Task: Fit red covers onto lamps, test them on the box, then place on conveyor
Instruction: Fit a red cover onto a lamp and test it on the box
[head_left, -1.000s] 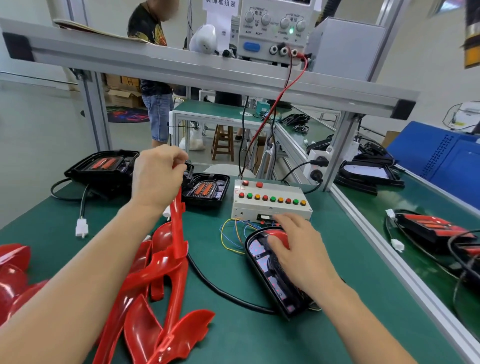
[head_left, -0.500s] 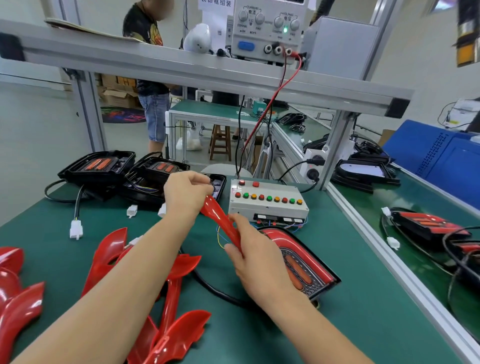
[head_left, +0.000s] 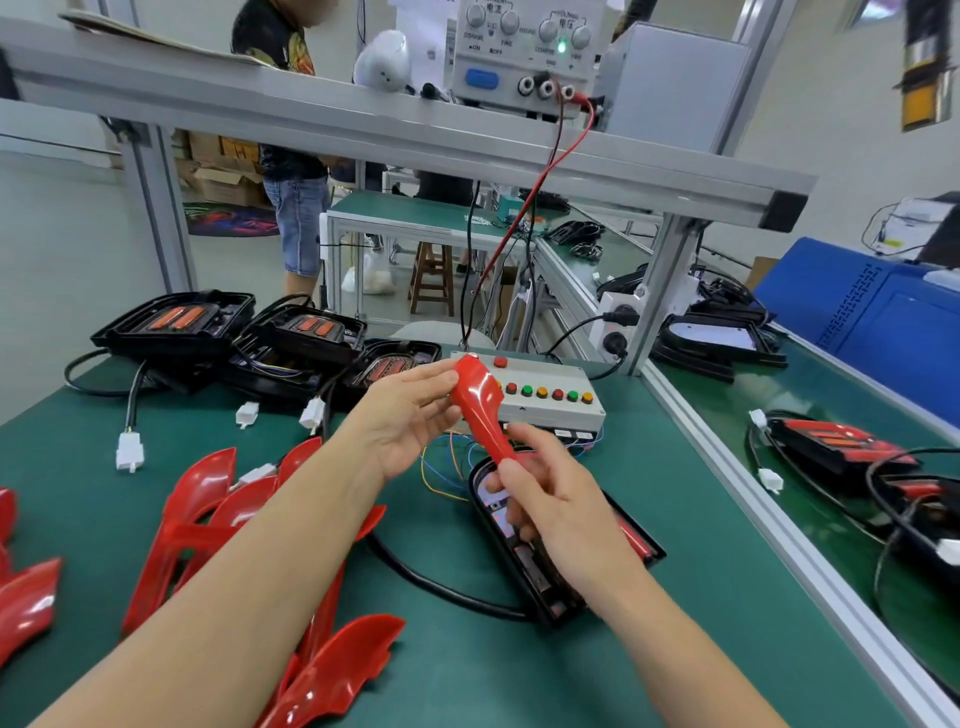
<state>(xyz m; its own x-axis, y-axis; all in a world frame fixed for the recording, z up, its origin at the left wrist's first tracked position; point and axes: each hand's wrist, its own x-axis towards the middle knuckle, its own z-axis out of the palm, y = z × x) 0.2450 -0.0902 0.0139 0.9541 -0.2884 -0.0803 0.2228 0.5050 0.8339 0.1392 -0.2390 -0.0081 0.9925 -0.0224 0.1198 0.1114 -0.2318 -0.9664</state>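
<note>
So right now I've got one red cover (head_left: 480, 410) up in the air between both hands, just above the middle of the green counter (head_left: 675, 649). My left hand (head_left: 410, 415) is cupping the wide far end with thumb and fingers curled round it, and my right hand (head_left: 550, 499) is pinching the narrow near end. Right under the right hand sits the black lamp (head_left: 545, 577), open side up, with its thick black cable (head_left: 441, 587) looping off to the left. Just past the cover is the grey test box (head_left: 540, 395) with its row of red, green and amber buttons, some thin coloured wires (head_left: 441, 467) spilling out in front. On the near left there's a pile of spare red covers (head_left: 208, 525), and farther back on the left a cluster of black lamps (head_left: 291, 338) with white plugs (head_left: 130, 452). Over on the right, past the aluminium rail, more lamps lie on the conveyor (head_left: 810, 415). A person in denim shorts (head_left: 296, 208) stands at the far left.
</note>
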